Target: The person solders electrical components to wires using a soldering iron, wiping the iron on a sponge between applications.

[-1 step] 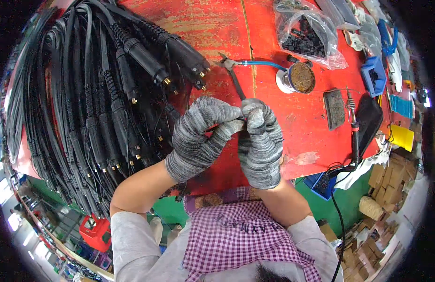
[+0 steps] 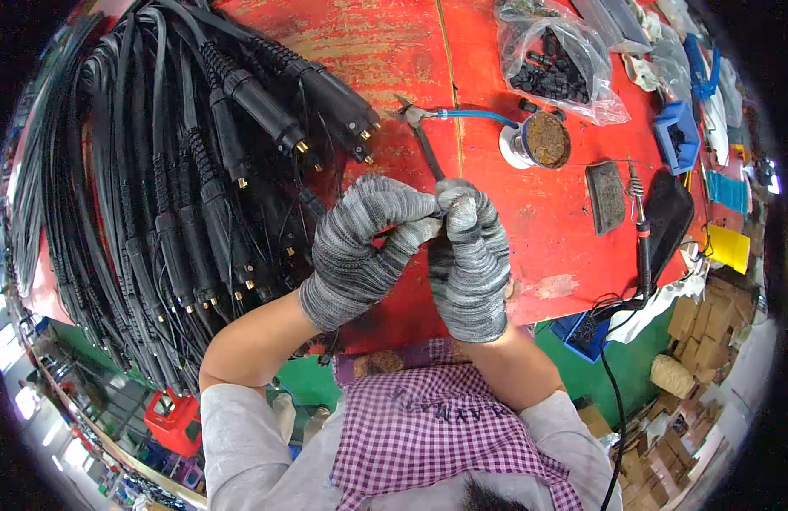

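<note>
Both of my hands wear grey striped knit gloves and meet fingertip to fingertip over the near part of the red table. My left hand (image 2: 364, 243) is closed in a pinch, thumb against forefinger. Close against it, my right hand (image 2: 473, 255) is closed too. Something small and dark shows between the fingertips, mostly covered by the gloves, so its kind stays hidden. Just beyond my fingers lie cutting pliers (image 2: 415, 115) with one blue and one dark handle. To the left is a large bundle of black cables (image 2: 143, 170) with thick black connectors (image 2: 262, 106) ending in brass-coloured pins.
A round tin of brownish paste (image 2: 547, 141) stands right of the pliers. Behind it sits a clear bag of small black parts (image 2: 552, 68). Farther right are a dark sponge-like pad (image 2: 605, 198), a soldering iron (image 2: 643, 247) with its cord, and a blue bin (image 2: 677, 139).
</note>
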Tool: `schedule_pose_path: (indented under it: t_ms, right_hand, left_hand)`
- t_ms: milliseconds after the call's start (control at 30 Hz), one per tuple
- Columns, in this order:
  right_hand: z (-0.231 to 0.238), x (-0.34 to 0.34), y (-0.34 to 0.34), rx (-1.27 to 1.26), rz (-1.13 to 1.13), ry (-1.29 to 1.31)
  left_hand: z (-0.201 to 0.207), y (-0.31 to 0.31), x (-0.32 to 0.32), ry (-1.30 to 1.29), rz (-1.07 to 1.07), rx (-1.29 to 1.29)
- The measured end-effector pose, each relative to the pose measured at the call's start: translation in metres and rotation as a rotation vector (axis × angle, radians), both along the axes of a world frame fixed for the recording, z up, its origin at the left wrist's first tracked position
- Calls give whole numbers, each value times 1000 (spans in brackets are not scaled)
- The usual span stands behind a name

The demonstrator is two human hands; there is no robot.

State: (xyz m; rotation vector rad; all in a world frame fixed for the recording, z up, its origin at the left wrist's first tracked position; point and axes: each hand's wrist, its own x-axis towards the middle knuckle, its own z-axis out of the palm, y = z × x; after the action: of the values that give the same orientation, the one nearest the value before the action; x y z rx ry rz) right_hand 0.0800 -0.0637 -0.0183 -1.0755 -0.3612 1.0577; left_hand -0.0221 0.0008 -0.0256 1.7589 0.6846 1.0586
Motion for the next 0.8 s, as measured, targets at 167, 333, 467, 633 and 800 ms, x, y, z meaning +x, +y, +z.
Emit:
schedule_pose_path:
  t_ms: [167, 333, 467, 633, 800]
  right_hand:
    - [-2, -3, -2, 65, 35, 302]
    - [1, -2, -3, 110, 46, 252]
    - [4, 11, -2, -61, 48, 62]
    - [5, 36, -12, -44, 41, -444]
    - [16, 55, -10, 101, 193, -1199]
  left_hand:
    - [1, -1, 2, -43, -10, -12]
    - [1, 1, 2, -28, -30, 44]
    - [-1, 1, -1, -33, -22, 74]
    - [0, 4, -2, 63, -33, 182]
    - [-3, 7, -2, 127, -74, 350]
